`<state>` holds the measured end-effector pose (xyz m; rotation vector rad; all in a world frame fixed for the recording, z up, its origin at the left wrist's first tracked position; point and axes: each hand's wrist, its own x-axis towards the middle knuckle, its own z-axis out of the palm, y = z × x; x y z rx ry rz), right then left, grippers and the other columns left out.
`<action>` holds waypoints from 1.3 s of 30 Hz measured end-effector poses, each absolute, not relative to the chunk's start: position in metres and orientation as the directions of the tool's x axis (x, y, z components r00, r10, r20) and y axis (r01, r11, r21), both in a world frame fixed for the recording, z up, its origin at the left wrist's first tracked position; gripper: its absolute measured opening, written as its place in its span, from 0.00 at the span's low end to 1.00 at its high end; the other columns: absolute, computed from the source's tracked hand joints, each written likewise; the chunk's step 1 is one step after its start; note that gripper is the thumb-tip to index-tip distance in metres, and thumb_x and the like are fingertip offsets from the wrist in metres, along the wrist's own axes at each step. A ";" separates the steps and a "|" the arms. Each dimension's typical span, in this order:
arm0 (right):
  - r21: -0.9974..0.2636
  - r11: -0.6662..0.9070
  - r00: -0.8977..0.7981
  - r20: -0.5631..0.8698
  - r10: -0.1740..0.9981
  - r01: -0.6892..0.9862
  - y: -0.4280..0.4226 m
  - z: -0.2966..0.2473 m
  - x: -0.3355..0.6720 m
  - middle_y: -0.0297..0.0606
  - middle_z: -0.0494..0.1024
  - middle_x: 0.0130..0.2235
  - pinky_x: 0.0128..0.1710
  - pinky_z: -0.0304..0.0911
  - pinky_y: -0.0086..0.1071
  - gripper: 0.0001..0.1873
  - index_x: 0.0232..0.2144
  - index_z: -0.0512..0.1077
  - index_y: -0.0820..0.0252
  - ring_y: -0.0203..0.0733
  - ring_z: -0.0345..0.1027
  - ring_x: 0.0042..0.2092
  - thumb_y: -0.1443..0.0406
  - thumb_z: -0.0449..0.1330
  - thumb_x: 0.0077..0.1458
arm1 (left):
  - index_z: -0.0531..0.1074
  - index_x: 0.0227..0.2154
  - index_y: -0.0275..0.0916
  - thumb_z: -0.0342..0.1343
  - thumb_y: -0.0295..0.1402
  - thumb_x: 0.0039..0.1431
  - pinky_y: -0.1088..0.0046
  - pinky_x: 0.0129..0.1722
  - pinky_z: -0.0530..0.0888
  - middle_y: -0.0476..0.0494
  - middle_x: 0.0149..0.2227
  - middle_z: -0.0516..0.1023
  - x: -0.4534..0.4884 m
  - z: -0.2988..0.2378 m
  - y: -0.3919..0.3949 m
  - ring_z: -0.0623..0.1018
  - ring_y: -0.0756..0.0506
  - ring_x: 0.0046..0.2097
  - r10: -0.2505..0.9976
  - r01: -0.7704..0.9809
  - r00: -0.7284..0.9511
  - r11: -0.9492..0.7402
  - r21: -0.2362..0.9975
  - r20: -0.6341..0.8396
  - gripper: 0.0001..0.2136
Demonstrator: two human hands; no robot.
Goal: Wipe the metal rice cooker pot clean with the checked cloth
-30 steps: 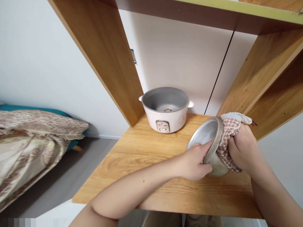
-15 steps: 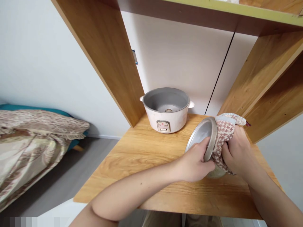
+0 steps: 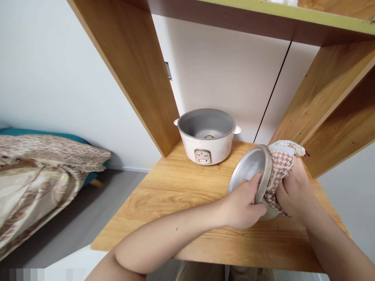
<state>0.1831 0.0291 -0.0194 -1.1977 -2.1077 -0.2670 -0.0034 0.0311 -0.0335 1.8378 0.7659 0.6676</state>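
A metal inner pot (image 3: 265,171) is tilted on its side over the right part of the wooden table, its mouth facing left. My left hand (image 3: 246,203) grips its rim, with some fingers inside the mouth. Against the pot's outer side, my right hand (image 3: 297,189) presses a brown-and-white houndstooth cloth (image 3: 280,168), bunched in its closed fingers. Behind them stands a white rice cooker body (image 3: 206,150), lidless, its grey inside showing a round heating plate and a small centre knob.
The wooden tabletop (image 3: 158,187) sits between two upright wood panels (image 3: 125,74), with a green-edged shelf (image 3: 293,17) overhead. To the left, a bed with a patterned cover (image 3: 49,183) stands by the wall.
The pot and my left hand have shifted very slightly, and the cloth has moved a little to the right along the pot's outer side. The rice cooker body stays in place.
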 end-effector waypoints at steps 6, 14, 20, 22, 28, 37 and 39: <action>-0.113 0.557 -0.361 0.654 0.665 0.822 0.030 -0.020 0.182 0.46 0.67 0.44 0.42 0.56 0.49 0.10 0.44 0.63 0.57 0.53 0.59 0.45 0.69 0.47 0.62 | 0.67 0.42 0.39 0.51 0.23 0.44 0.68 0.36 0.69 0.51 0.34 0.73 -0.002 -0.039 0.035 0.71 0.45 0.35 0.749 0.138 0.644 -0.313 0.940 0.155 0.18; -0.097 0.466 -0.321 0.602 0.732 0.879 0.022 -0.022 0.175 0.44 0.66 0.39 0.39 0.56 0.47 0.07 0.40 0.64 0.57 0.51 0.56 0.39 0.67 0.47 0.62 | 0.68 0.43 0.38 0.51 0.22 0.42 0.71 0.36 0.66 0.53 0.33 0.69 -0.001 -0.040 0.043 0.67 0.48 0.35 0.790 -0.020 0.584 -0.213 0.977 0.184 0.21; -0.099 0.489 -0.339 0.603 0.722 0.866 0.021 -0.020 0.174 0.44 0.66 0.38 0.39 0.56 0.47 0.08 0.40 0.65 0.57 0.51 0.56 0.39 0.67 0.47 0.62 | 0.67 0.42 0.38 0.51 0.21 0.43 0.69 0.41 0.69 0.51 0.36 0.72 -0.001 -0.041 0.040 0.71 0.46 0.39 0.777 0.011 0.592 -0.273 0.962 0.214 0.19; -0.093 0.512 -0.352 0.620 0.701 0.854 0.022 -0.019 0.175 0.44 0.66 0.39 0.40 0.56 0.48 0.09 0.42 0.65 0.57 0.52 0.56 0.40 0.67 0.48 0.62 | 0.67 0.42 0.39 0.51 0.22 0.44 0.68 0.41 0.70 0.50 0.37 0.73 -0.003 -0.042 0.039 0.72 0.45 0.40 0.760 0.041 0.614 -0.299 0.953 0.212 0.19; -0.122 0.547 -0.354 0.644 0.678 0.828 0.029 -0.019 0.183 0.43 0.65 0.40 0.41 0.57 0.48 0.08 0.43 0.64 0.56 0.52 0.58 0.42 0.66 0.48 0.62 | 0.65 0.41 0.40 0.52 0.24 0.43 0.68 0.36 0.69 0.50 0.35 0.74 -0.004 -0.038 0.037 0.72 0.44 0.35 0.717 0.186 0.684 -0.350 0.918 0.135 0.19; -0.228 0.542 -0.289 0.648 0.705 0.809 0.036 -0.020 0.188 0.45 0.68 0.44 0.44 0.60 0.51 0.08 0.42 0.65 0.55 0.54 0.61 0.45 0.67 0.48 0.62 | 0.64 0.41 0.40 0.52 0.24 0.43 0.70 0.33 0.66 0.52 0.32 0.70 -0.003 -0.038 0.037 0.69 0.46 0.33 0.719 0.182 0.680 -0.356 0.917 0.144 0.18; -0.212 0.529 -0.289 0.645 0.707 0.822 0.034 -0.020 0.187 0.45 0.68 0.43 0.44 0.59 0.50 0.08 0.42 0.65 0.55 0.53 0.61 0.44 0.67 0.48 0.62 | 0.65 0.41 0.40 0.52 0.24 0.43 0.70 0.34 0.67 0.52 0.32 0.71 -0.003 -0.038 0.037 0.69 0.46 0.34 0.721 0.177 0.679 -0.345 0.922 0.140 0.18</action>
